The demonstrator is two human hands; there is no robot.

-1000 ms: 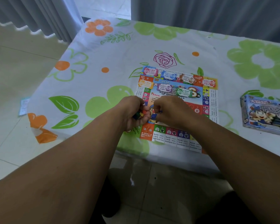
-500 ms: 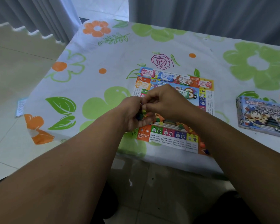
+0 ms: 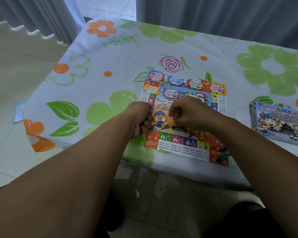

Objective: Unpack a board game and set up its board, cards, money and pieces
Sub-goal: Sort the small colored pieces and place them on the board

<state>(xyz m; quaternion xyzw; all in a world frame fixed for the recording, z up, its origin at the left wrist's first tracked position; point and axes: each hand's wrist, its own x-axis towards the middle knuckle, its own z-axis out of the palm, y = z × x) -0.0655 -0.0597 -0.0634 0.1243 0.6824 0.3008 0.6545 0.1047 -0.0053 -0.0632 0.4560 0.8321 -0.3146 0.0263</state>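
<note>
Tiled floor (image 3: pixel 15 69) on the left and grey curtains (image 3: pixel 230 19) at the back, with a small printed slip (image 3: pixel 19 112) flat on the tiles. In front of the curtains, a counter (image 3: pixel 110 62) under a white cloth printed with green and orange flowers.

Near the front edge of the counter: game board (image 3: pixel 177 145), unfolded and lying flat. Along the far edge of the board and on its far left part: several small stacks of paper money (image 3: pixel 156 76) in different colours, set side by side. On the near right corner of the board: a loose heap of small plastic pieces (image 3: pixel 220 152) in orange, blue and green. Low on the centre panel, just under the right wrist: a few more tokens (image 3: pixel 179 129).

Well to the right of the board and apart from it: game box (image 3: pixel 280 122), flat on the cloth with its picture side up.

Left hand (image 3: pixel 141 119) at the left edge of the board, with fingers curled tight into the palm. Cannot tell whether anything is held inside. Right hand (image 3: pixel 191 115) over the centre of the board, with fingers curled downward and thumb and forefinger drawn close. Cannot tell whether a token is pinched. Only a narrow gap between the two hands, without contact.
</note>
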